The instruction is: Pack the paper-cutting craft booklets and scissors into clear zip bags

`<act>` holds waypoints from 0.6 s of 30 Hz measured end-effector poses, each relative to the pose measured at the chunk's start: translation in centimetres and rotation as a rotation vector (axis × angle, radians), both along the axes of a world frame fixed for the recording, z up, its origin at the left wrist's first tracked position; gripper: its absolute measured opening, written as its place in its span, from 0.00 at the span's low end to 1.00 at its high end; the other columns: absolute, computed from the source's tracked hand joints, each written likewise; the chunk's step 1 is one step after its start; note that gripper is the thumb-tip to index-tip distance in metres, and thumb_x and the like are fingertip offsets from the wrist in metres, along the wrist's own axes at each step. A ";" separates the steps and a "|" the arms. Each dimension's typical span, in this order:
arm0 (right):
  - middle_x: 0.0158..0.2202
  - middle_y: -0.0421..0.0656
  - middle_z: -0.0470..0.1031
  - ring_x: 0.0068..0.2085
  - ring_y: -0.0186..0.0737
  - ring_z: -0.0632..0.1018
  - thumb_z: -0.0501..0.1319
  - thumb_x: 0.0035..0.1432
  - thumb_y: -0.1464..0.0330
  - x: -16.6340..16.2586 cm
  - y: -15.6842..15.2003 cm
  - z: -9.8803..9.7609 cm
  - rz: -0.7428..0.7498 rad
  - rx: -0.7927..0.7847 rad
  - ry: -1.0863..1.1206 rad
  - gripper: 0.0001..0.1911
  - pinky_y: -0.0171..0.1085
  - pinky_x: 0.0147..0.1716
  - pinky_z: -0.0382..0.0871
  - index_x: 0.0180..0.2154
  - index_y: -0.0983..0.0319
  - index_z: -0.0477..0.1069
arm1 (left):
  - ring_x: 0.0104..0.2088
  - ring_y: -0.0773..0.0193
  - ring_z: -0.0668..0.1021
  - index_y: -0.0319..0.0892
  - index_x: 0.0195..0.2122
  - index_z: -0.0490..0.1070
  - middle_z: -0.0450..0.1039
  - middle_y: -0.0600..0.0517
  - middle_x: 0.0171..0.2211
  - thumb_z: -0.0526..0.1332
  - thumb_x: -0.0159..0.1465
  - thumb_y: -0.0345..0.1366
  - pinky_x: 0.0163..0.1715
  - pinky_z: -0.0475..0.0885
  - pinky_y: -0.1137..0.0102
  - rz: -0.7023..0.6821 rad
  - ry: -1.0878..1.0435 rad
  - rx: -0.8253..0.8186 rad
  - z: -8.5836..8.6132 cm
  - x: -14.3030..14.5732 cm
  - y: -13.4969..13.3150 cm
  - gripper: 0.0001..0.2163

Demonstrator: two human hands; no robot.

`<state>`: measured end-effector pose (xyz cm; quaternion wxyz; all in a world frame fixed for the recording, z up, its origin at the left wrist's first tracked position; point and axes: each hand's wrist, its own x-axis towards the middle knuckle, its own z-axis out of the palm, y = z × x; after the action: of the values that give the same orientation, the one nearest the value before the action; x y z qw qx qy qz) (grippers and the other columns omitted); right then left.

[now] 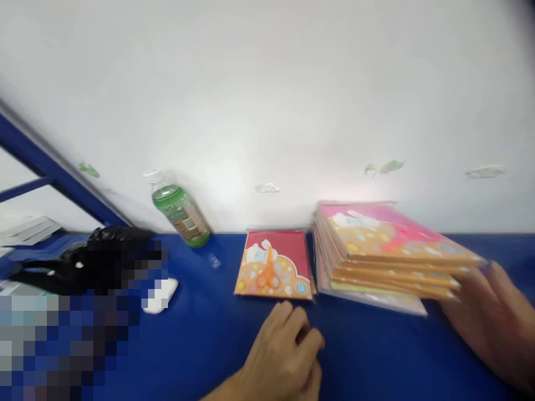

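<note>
My left hand [288,351] hovers over or rests on the blue table, palm down, its fingers curled in; nothing shows in them. Just beyond its fingertips lies a flat square packet [298,256] with a red and orange front, on which orange scissors [268,273] show. Right of it, a leaning stack of similar packets [346,236] stands close to the wall, its upper ones jutting out to the right. A blurred pink shape shows on the top one. At the stack's right corner, my right hand [493,323] seems to touch the edges; motion smears its fingers.
A bottle of green liquid [181,214] with a white cap stands against the white wall [267,100]. A small white object [163,295] and a black plastic bag [104,256] lie on the blue table [200,334] at left. A blue frame [54,172] rises at far left.
</note>
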<state>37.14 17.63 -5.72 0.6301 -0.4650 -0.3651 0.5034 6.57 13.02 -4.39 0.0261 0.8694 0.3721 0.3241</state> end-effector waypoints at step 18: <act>0.55 0.38 0.80 0.59 0.55 0.77 0.59 0.65 0.47 -0.2 2.0 -0.5 0.086 0.121 0.084 0.23 0.48 0.53 0.77 0.57 0.46 0.75 | 0.19 0.58 0.78 0.42 0.36 0.73 0.76 0.52 0.19 0.56 0.58 0.23 0.22 0.53 0.66 0.090 0.162 -0.333 0.7 0.1 0.5 0.10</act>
<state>36.93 19.61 -6.20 0.6497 -0.3885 -0.3874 0.5262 6.70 13.51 -3.66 0.1252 0.8588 0.4598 0.1878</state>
